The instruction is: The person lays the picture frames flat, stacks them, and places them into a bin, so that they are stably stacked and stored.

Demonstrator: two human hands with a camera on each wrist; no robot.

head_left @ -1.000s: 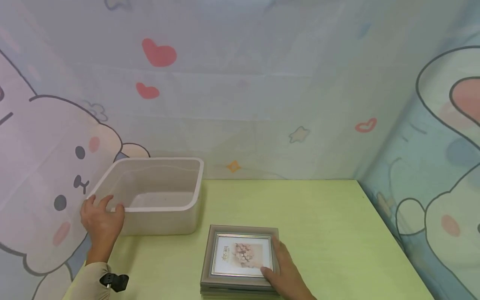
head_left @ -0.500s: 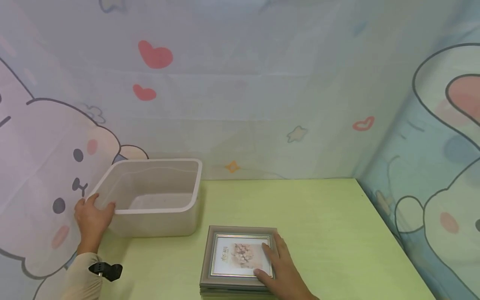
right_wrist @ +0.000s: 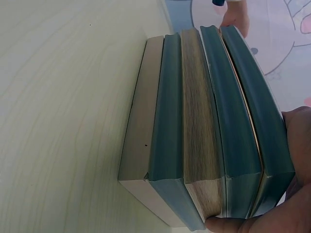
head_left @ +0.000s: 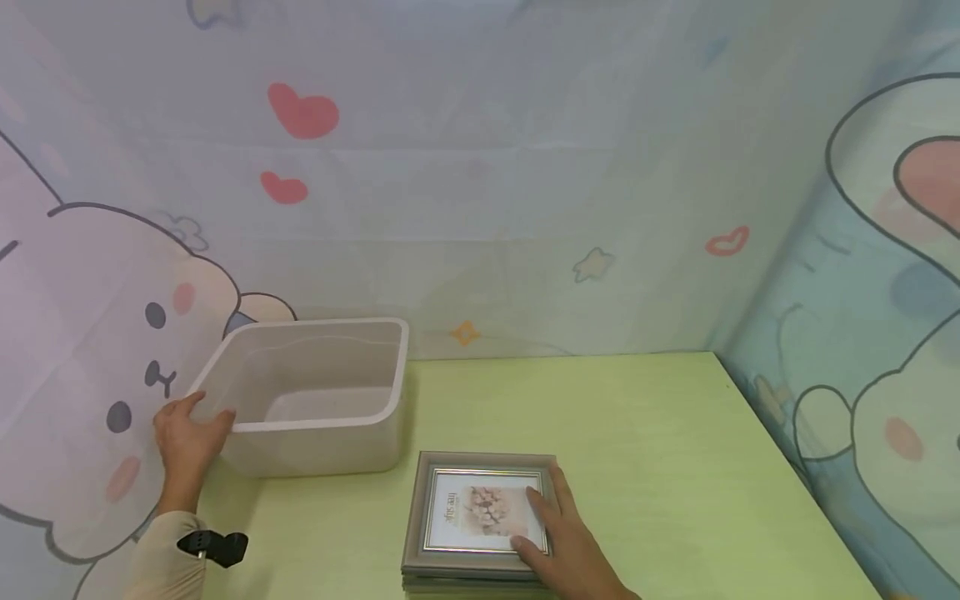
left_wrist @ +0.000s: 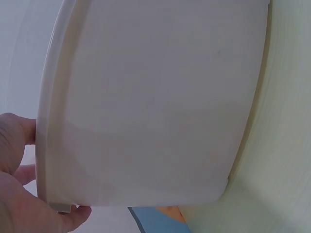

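Observation:
In the head view, my left hand grips the near-left corner of a white plastic bin, with nothing visible inside it. The left wrist view has my fingers around the rim. My right hand rests on the right side of a stack of picture frames. Thumb and index finger lie on the top frame's flower picture, other fingers along its edge. The right wrist view shows several frames stacked, teal ones and a wood-grain one among them, with one finger down the stack's side.
A pale green table carries the bin at back left and the stack at the front middle. A cartoon-printed cloth wall stands behind the table, and another printed cloth stands along the right side. My left wrist wears a black strap.
My left hand has slid slightly left and down along the bin's corner. My right index finger has moved from the frame's edge onto the picture. The bin and stack stay in place.

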